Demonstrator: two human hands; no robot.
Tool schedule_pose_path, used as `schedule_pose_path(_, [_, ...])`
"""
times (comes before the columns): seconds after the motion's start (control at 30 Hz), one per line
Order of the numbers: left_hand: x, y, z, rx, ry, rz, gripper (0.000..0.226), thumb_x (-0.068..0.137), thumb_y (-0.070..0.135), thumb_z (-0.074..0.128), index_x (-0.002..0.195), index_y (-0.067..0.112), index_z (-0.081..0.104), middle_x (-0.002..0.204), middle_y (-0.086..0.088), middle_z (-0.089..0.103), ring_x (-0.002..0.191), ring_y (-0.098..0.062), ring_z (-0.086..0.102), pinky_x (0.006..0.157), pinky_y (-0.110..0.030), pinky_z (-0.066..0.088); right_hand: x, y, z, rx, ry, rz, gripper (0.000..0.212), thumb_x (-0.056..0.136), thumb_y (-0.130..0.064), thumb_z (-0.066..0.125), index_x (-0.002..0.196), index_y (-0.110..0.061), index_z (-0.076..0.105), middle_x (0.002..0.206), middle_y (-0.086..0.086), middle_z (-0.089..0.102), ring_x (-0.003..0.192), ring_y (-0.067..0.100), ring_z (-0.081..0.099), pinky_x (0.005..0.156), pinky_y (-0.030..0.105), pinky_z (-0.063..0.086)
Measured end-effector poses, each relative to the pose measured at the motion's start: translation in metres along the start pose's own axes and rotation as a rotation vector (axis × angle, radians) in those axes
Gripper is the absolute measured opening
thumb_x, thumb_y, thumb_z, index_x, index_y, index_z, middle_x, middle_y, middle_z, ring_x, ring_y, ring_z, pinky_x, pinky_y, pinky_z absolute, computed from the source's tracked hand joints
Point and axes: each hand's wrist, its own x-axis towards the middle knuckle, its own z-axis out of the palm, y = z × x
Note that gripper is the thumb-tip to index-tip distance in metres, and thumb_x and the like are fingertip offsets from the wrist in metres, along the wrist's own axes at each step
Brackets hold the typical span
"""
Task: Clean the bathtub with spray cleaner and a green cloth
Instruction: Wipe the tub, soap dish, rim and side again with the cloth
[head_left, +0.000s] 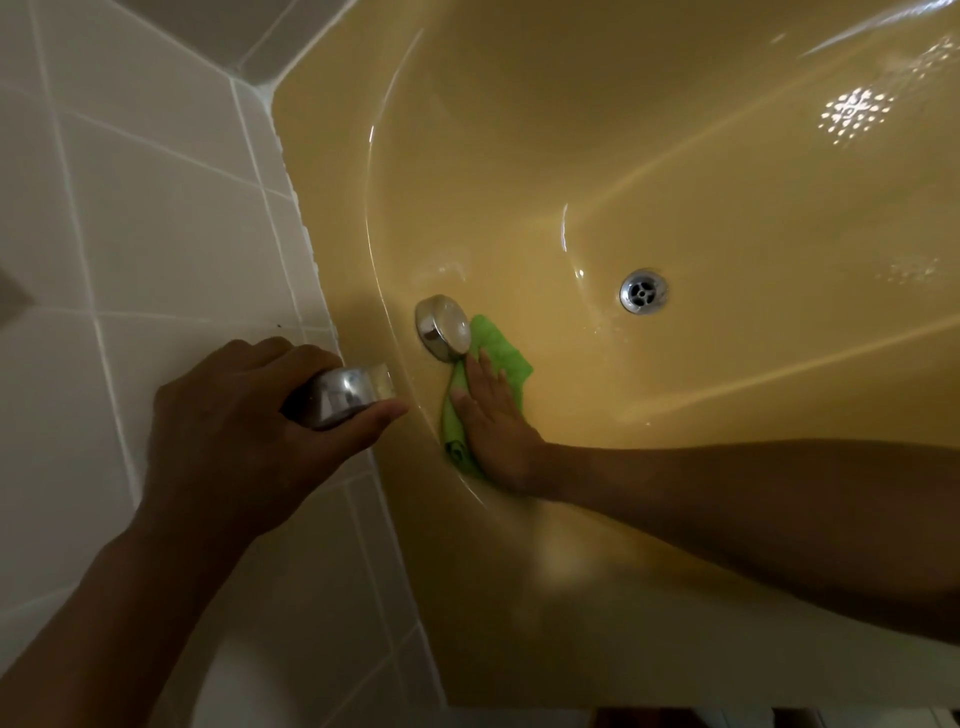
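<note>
- Presently, the green cloth (500, 344) is pressed flat against the inner wall of the yellow bathtub (675, 156), just beside and below a chrome overflow knob (444, 327).
- The right grip (493, 421) is laid on the cloth with fingers straight and spread; nothing is clasped.
- The left grip (249, 431) is curled round a chrome tap (348, 395) at the tub's rim, next to the white tiles (156, 208).
- A round drain (644, 291) is noted in the tub floor, well apart from the cloth.

Yellow bathtub (675, 156) — its glossy inner wall bears a chrome overflow cap (444, 327), with a green cloth (501, 348) flat against the wall, touching the cap. A chrome drain (644, 291) sits in the floor, well apart — a white tiled ledge (156, 208) borders the rim.
</note>
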Motion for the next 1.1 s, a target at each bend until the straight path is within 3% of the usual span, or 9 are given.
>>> schedule_pose_path(0.1, [0.0, 0.001, 0.0, 0.005, 0.008, -0.012, 0.064, 0.086, 0.079, 0.05, 0.083, 0.019, 0.073, 0.069, 0.001, 0.061, 0.064, -0.02, 0.053, 0.056, -0.035, 0.042, 0.016, 0.015, -0.007, 0.049, -0.037, -0.006, 0.055, 0.113, -0.025, 0.019, 0.16, -0.012, -0.007, 0.168, 0.0, -0.013, 0.139, 0.001, -0.025, 0.114, 0.017, -0.018])
schedule_pose_path(0.17, [0.0, 0.001, 0.001, -0.012, -0.003, -0.017, 0.064, 0.087, 0.078, 0.051, 0.083, 0.019, 0.074, 0.07, 0.001, 0.063, 0.064, -0.021, 0.055, 0.056, -0.039, 0.046, 0.023, 0.03, -0.006, 0.065, -0.039, 0.02, 0.056, 0.113, -0.028, 0.02, 0.16, -0.016, -0.008, 0.168, 0.001, -0.015, 0.138, -0.001, -0.023, 0.118, 0.021, -0.018])
schedule_pose_path(0.4, [-0.001, -0.001, 0.002, -0.052, -0.021, -0.042, 0.076, 0.086, 0.085, 0.043, 0.088, 0.016, 0.076, 0.073, 0.001, 0.063, 0.069, -0.025, 0.058, 0.06, -0.042, 0.05, 0.042, 0.097, -0.016, -0.073, -0.216, 0.13, 0.072, 0.103, -0.055, 0.005, 0.16, -0.016, -0.015, 0.167, 0.0, -0.022, 0.153, 0.022, -0.024, 0.126, 0.046, -0.009])
schedule_pose_path(0.5, [-0.002, -0.003, 0.006, -0.082, -0.016, -0.06, 0.078, 0.085, 0.086, 0.044, 0.089, 0.015, 0.076, 0.072, 0.003, 0.057, 0.07, -0.025, 0.056, 0.063, -0.043, 0.049, 0.035, 0.129, -0.021, -0.075, -0.183, 0.184, 0.061, 0.111, -0.038, 0.021, 0.162, -0.014, -0.002, 0.168, -0.003, -0.011, 0.156, 0.021, -0.015, 0.127, 0.041, -0.006])
schedule_pose_path(0.6, [-0.003, -0.005, 0.007, -0.106, -0.003, -0.062, 0.075, 0.084, 0.085, 0.05, 0.089, 0.014, 0.076, 0.074, 0.004, 0.057, 0.069, -0.025, 0.056, 0.064, -0.046, 0.049, 0.019, 0.153, -0.026, -0.16, -0.263, 0.231, 0.06, 0.111, -0.039, 0.021, 0.162, -0.016, 0.0, 0.169, 0.002, -0.011, 0.157, 0.025, -0.013, 0.127, 0.044, -0.005])
schedule_pose_path(0.7, [-0.002, -0.003, 0.006, -0.112, -0.014, -0.069, 0.075, 0.085, 0.085, 0.049, 0.088, 0.015, 0.076, 0.074, 0.003, 0.058, 0.07, -0.025, 0.056, 0.064, -0.045, 0.049, 0.0, 0.146, -0.042, -0.307, -0.44, 0.309, 0.06, 0.111, -0.043, 0.013, 0.162, -0.019, -0.009, 0.161, -0.005, -0.025, 0.154, 0.024, -0.018, 0.126, 0.046, -0.009])
schedule_pose_path(0.83, [-0.002, 0.002, 0.003, -0.087, -0.018, -0.09, 0.079, 0.086, 0.087, 0.042, 0.09, 0.017, 0.077, 0.077, 0.002, 0.062, 0.074, -0.024, 0.057, 0.066, -0.041, 0.048, -0.032, 0.109, -0.058, -0.312, -0.552, 0.288, 0.057, 0.113, -0.039, 0.014, 0.162, -0.02, -0.009, 0.168, -0.003, -0.017, 0.155, 0.023, -0.017, 0.123, 0.035, -0.007])
schedule_pose_path(1.03, [0.0, 0.01, -0.005, -0.023, 0.004, -0.076, 0.067, 0.086, 0.082, 0.047, 0.084, 0.021, 0.076, 0.074, 0.003, 0.067, 0.067, -0.02, 0.058, 0.058, -0.032, 0.044, -0.052, 0.065, -0.04, -0.169, -0.536, 0.214, 0.063, 0.11, -0.049, 0.021, 0.161, -0.032, -0.011, 0.167, -0.002, -0.024, 0.154, 0.027, -0.02, 0.126, 0.043, -0.005])
schedule_pose_path(1.1, [0.002, 0.009, -0.005, 0.002, -0.007, -0.088, 0.064, 0.084, 0.081, 0.049, 0.081, 0.023, 0.075, 0.073, 0.004, 0.065, 0.067, -0.019, 0.057, 0.057, -0.032, 0.043, -0.057, 0.046, -0.024, -0.083, -0.407, 0.089, 0.061, 0.11, -0.048, 0.024, 0.161, -0.033, -0.008, 0.167, -0.006, -0.022, 0.154, 0.021, -0.018, 0.127, 0.045, -0.002])
